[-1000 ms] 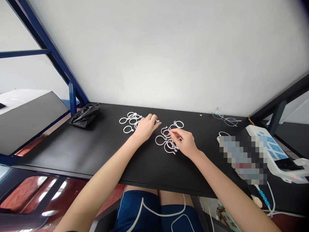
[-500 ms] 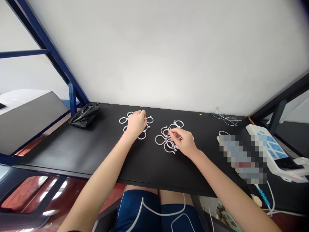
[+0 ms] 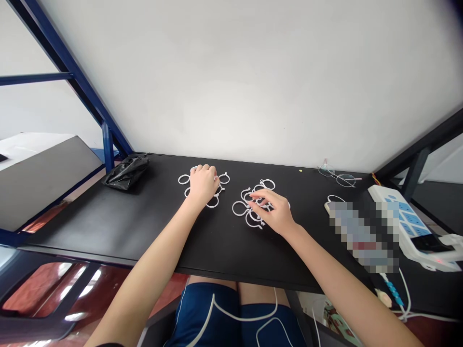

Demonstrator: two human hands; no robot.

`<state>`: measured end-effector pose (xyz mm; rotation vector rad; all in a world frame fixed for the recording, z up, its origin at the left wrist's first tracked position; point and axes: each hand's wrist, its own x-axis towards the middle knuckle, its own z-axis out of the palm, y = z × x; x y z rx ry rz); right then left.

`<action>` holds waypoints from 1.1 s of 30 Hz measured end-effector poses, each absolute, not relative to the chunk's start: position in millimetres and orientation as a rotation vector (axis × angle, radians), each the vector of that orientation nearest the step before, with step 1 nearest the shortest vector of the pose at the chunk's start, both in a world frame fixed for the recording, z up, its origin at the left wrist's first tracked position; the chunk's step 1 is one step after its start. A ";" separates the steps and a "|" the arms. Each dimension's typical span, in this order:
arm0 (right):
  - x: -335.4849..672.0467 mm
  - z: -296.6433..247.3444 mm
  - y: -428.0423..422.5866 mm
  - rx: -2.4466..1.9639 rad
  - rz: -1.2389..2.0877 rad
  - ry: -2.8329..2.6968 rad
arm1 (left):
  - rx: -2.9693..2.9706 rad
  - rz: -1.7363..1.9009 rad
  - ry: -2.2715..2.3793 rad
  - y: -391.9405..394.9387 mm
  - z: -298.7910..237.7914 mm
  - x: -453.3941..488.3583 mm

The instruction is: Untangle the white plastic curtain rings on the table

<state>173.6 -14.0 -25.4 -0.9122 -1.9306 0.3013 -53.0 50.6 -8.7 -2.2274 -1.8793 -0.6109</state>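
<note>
Below the edge of the worktop (image 3: 108, 226) are my navy shorts (image 3: 202, 308). My left hand (image 3: 202, 185) is curled down over one loose cluster of white plastic rings (image 3: 223, 179), its fingers closed in and covering the middle; whether it has hold of a ring I cannot tell. My right hand (image 3: 271, 209) is half open, its fingertips (image 3: 253, 195) among a second, tangled cluster (image 3: 240, 208) near the first, and I cannot tell if it grips anything. These rings interlock, so a light pinch on one should serve better than a grab. Farther off lie a black bag (image 3: 126, 173), glasses (image 3: 338, 178) and a power strip (image 3: 396, 214).
</note>
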 end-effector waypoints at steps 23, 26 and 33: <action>163.0 -35.0 -13.2 -0.819 0.471 -2.284 | -2.651 -0.894 -1.320 41.2 -16.0 -27.5; 162.9 -35.1 -12.9 -0.834 0.440 -2.287 | -2.732 -0.834 -1.236 36.5 -16.5 -22.6; 162.9 -33.4 -13.4 -0.874 0.441 -2.284 | -2.791 -0.783 -1.206 36.2 -19.4 -20.5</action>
